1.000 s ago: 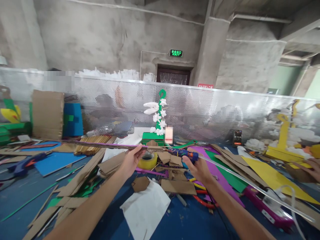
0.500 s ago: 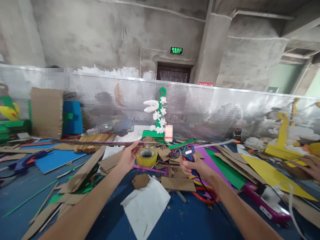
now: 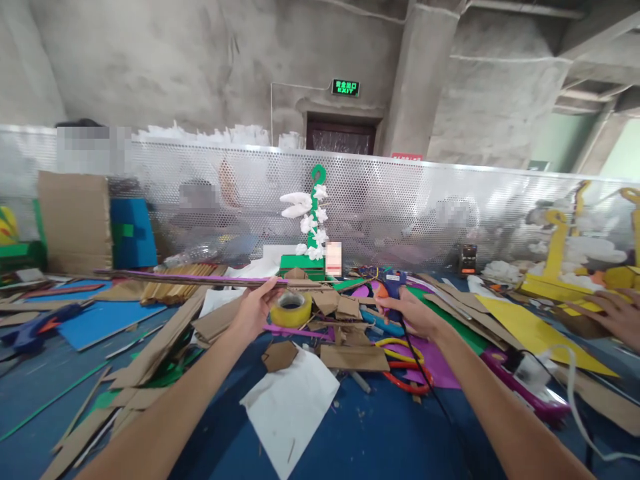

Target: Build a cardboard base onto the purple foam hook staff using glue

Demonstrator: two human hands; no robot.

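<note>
My left hand (image 3: 259, 307) pinches one end of a long thin cardboard strip (image 3: 190, 279) with a purple edge. The strip stretches out to the left, roughly level above the table. In my right hand (image 3: 413, 310) is a blue hot glue gun (image 3: 395, 285), its black cord hanging down past my forearm. The fingers wrap its handle near an orange trigger. Between the hands lies a roll of yellowish tape (image 3: 291, 311) among cardboard scraps (image 3: 355, 357). Behind it stands a green hooked stand (image 3: 315, 193) with white flower shapes on it.
A white paper sheet (image 3: 295, 407) lies in front. At left are another blue glue gun (image 3: 35, 330), blue board (image 3: 105, 323) and cardboard strips. At right, a purple power strip (image 3: 520, 390), yellow sheet (image 3: 540, 333) and another person's hand (image 3: 610, 317). A perforated metal screen (image 3: 240, 213) runs behind.
My right hand has moved slightly right and up with the glue gun, apart from the strip. My left hand keeps hold of the strip. The view has shifted a little.
</note>
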